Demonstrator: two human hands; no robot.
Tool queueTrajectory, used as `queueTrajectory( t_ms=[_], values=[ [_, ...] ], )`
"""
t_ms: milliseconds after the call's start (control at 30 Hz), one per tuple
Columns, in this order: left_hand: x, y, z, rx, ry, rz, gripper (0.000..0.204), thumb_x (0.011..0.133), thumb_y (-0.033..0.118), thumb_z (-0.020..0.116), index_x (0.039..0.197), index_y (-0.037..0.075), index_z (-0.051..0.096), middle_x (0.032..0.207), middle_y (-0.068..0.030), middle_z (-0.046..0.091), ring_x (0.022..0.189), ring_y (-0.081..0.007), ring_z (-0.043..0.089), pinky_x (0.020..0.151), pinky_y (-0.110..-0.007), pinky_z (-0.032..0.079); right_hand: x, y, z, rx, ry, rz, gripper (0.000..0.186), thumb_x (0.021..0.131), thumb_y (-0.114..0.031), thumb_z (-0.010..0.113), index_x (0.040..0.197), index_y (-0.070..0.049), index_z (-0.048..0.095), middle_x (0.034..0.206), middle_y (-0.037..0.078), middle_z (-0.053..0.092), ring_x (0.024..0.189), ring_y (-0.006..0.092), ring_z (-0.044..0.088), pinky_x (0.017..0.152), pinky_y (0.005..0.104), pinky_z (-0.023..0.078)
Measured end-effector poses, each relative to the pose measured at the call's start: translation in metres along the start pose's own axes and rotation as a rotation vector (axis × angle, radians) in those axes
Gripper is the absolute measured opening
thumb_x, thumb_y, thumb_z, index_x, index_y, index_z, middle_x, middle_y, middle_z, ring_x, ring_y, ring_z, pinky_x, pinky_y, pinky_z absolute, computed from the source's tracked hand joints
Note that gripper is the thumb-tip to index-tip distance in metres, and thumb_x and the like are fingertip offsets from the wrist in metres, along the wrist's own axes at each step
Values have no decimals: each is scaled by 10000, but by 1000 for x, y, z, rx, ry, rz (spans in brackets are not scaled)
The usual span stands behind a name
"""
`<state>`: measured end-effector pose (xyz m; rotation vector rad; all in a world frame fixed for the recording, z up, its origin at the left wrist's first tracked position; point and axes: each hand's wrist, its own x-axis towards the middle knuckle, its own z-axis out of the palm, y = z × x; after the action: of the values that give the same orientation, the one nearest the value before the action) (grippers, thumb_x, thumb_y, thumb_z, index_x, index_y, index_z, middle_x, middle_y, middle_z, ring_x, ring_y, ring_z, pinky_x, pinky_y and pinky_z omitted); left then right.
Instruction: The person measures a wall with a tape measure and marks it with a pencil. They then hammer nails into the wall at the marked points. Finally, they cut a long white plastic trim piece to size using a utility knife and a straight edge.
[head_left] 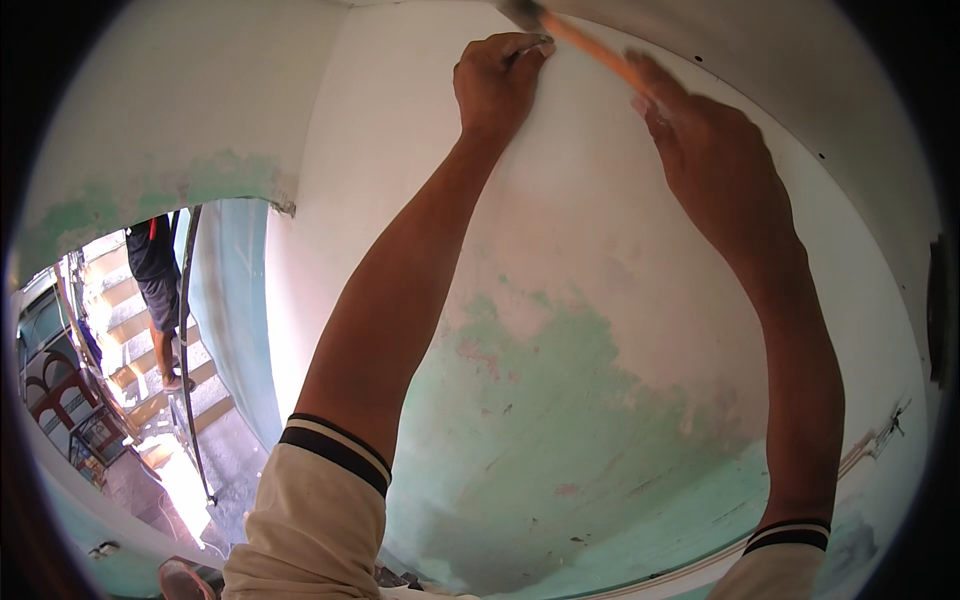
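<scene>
Both my arms reach up to a white and green patchy wall (560,400). My right hand (700,140) grips the orange wooden handle of a hammer (590,45), whose dark head sits at the very top of the view. My left hand (497,80) is pinched against the wall just below the hammer head; its fingertips seem to hold something small, too small to make out.
At the left an open doorway (150,380) shows sunlit steps, a railing and another person standing on the steps. A dark cable (187,350) hangs down beside the door edge. A dark fitting (938,310) sits on the wall at the far right.
</scene>
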<state>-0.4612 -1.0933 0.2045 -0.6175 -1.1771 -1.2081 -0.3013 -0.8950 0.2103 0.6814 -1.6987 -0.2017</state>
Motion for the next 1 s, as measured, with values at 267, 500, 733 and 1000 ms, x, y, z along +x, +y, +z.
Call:
queueTrajectory(
  t_ms=[267, 500, 733, 1000],
  values=[
    [-4, -4, 2, -27, -11, -17, 262, 934, 254, 734, 1080, 45, 794, 972, -64, 768, 878, -143, 694, 832, -297, 559, -6, -8, -2, 239, 244, -106, 428, 1071, -240, 574, 1496, -211, 537, 998, 156, 708, 875, 323, 709, 795, 411, 581],
    [-11, -11, 4, 62, 40, 35, 267, 933, 272, 742, 1068, 49, 796, 861, -57, 739, 836, -149, 684, 800, -315, 554, -7, -2, 10, -35, 101, -74, 471, 1061, -244, 583, 1521, -217, 488, 801, 128, 665, 693, 311, 674, 675, 438, 562],
    [-7, 2, -1, 37, -29, -56, 262, 934, 272, 738, 1073, 57, 796, 935, -70, 769, 875, -170, 697, 836, -314, 550, -2, -6, 2, -162, -148, 124, 450, 1028, -210, 643, 1470, -205, 557, 865, 137, 718, 762, 303, 712, 698, 422, 576],
    [-12, 2, 2, 13, -4, -39, 258, 930, 279, 736, 1057, 64, 802, 975, -74, 779, 890, -165, 706, 830, -320, 559, -5, -10, 1, 218, 309, -195, 424, 1050, -210, 613, 1470, -188, 552, 914, 141, 724, 812, 294, 726, 736, 412, 583]
  ],
)
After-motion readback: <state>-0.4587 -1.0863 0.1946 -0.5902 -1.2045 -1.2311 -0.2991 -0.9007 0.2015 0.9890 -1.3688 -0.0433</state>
